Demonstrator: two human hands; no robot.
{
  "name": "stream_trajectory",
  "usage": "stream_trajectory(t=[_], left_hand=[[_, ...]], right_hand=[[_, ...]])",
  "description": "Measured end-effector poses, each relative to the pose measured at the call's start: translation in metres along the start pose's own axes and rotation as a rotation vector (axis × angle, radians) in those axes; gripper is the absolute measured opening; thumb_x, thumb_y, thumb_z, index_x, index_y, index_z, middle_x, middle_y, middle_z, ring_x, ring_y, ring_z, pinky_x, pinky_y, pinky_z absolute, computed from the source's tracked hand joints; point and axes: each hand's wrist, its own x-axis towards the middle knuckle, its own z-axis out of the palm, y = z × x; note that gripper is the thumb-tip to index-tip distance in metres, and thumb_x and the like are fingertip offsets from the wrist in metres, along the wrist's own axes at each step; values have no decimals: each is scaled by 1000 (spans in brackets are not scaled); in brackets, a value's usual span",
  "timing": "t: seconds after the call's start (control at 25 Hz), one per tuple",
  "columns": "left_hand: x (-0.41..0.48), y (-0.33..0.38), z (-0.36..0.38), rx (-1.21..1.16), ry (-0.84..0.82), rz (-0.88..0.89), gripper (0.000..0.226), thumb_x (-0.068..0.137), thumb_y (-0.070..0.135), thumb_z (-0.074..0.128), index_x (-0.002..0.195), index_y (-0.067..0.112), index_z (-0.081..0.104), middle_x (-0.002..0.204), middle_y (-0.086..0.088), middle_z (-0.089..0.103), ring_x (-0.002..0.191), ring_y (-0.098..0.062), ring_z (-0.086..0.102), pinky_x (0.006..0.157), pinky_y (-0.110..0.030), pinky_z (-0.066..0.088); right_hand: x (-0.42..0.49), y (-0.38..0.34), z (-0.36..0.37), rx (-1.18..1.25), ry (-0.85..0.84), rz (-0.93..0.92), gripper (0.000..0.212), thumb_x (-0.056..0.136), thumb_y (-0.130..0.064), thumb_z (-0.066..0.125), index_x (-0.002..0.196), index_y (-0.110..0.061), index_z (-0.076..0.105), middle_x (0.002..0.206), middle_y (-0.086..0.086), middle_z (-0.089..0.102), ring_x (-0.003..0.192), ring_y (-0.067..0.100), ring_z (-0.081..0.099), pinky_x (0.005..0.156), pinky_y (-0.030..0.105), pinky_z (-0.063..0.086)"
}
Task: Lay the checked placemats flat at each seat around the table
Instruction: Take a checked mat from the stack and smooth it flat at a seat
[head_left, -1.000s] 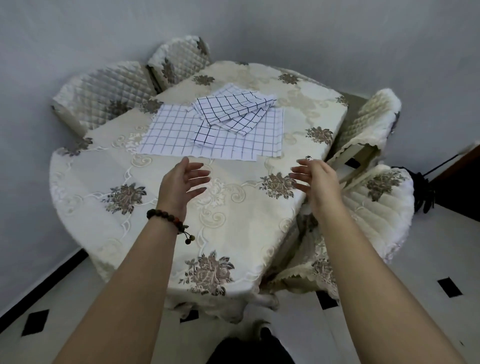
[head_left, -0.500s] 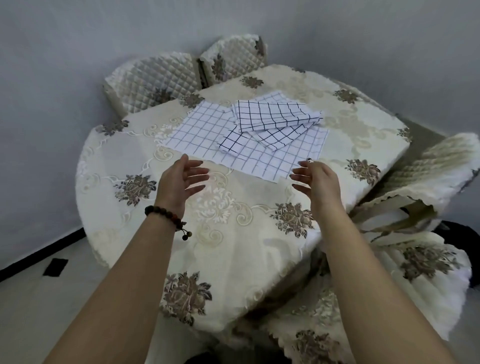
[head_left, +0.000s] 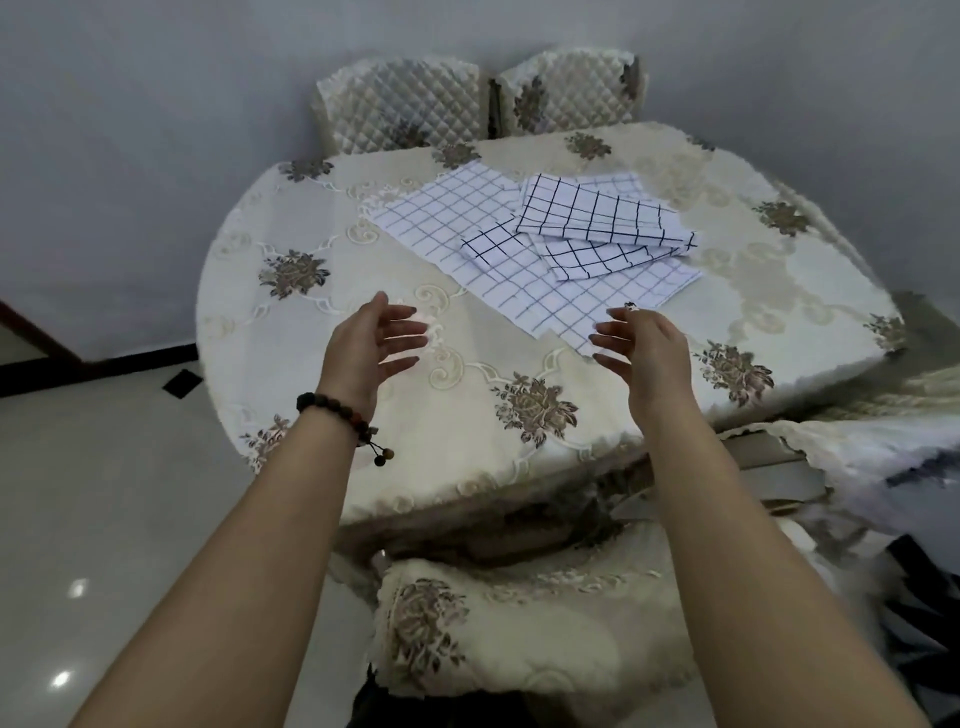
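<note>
Both hands are out over the table (head_left: 311, 322), palms facing each other, fingers spread wide, and neither one has hold of anything. The left hand (head_left: 363, 345) has a dark bead bracelet (head_left: 337, 415) on its wrist and hangs above the flowery tablecloth (head_left: 519, 415). The right hand (head_left: 644, 348) is beside it with a gap between them, and it wears a small ring (head_left: 630, 306) on one finger. The checked placemats (head_left: 535, 249) lie in a pile just past the fingertips, farther from the person than both hands. The big flat placemat (head_left: 447, 223) is at the bottom, spread open with thin blue lines, and its near corner sits right by the right hand's fingers; I cannot tell if they touch it. On top of it, past the right hand, lie folded placemats (head_left: 597, 218) with darker lines, stacked a bit crooked. Far past the pile, across the table, two quilted chairs (head_left: 405, 109) stand side by side against the wall. Below the hands, close to the person, another chair (head_left: 519, 634) with a cream flowery cover is tucked under the table edge.
</note>
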Motion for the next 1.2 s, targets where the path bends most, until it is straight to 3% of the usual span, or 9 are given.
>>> stream_trajectory(t=[0.28,0.56,0.8,1.0,1.2], left_hand=[[-13,0,4,-27,86,26,36,97,36,40,95,10,64,91,-11,70,87,-24,67,82,-39,51],[-3,3,12,-33,61,30,35,97,36,40,95,10,64,90,-10,71,88,-24,67,86,-41,50],[13,-2,56,-12,51,22,36,97,35,40,102,6,62,93,-12,69,88,-24,66,84,-41,51],[37,-19,110,50,77,18,34,97,35,41,95,11,65,93,-11,71,93,-26,67,82,-40,51],[65,-50,159,162,98,-27,27,93,31,51,96,9,66,92,-9,73,96,-28,67,86,-44,52]], right_hand=[[7,-1,4,-23,-87,-7,20,91,-16,45,97,-7,61,88,10,64,77,20,64,66,30,50],[16,-9,-3,-15,-71,-42,18,91,-15,46,95,-7,61,85,8,63,77,20,63,70,32,49],[56,-14,-24,-22,-88,-21,17,91,-16,48,95,-8,62,85,8,64,77,20,64,71,33,50],[119,-12,-55,-88,-143,23,15,90,-16,49,94,-9,63,86,9,64,77,20,65,70,32,51],[170,5,-79,-127,-125,91,12,90,-15,52,94,-8,61,84,8,64,77,21,65,67,33,51]])
